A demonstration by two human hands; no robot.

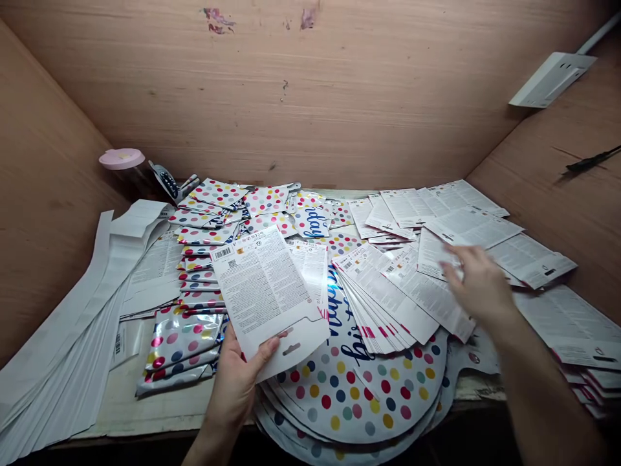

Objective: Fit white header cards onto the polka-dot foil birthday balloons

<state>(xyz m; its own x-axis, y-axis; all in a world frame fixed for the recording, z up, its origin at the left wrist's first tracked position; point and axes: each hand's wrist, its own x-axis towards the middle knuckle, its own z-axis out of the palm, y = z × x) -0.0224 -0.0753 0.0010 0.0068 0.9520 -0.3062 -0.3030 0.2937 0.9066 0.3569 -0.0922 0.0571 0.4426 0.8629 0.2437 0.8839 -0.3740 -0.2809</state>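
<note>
My left hand (pixel 242 369) grips a printed white card packet (pixel 266 291) by its lower edge, thumb on top beside the hang hole. Behind it shows another printed card (pixel 313 268). My right hand (pixel 473 278) is over the printed cards on the right, thumb and fingers apart, slightly blurred, at the edge of a pale card (pixel 434 255). A fanned row of cards (pixel 383 291) lies between my hands, on top of round polka-dot foil balloons (pixel 359 401) with blue lettering.
Folded polka-dot foil pieces (pixel 184 340) are stacked at centre left. Long white paper strips (pixel 72 343) lie far left, near a pink-lidded jar (pixel 122 159). More cards (pixel 572 323) cover the right side. A white socket strip (pixel 553 81) is on the wall.
</note>
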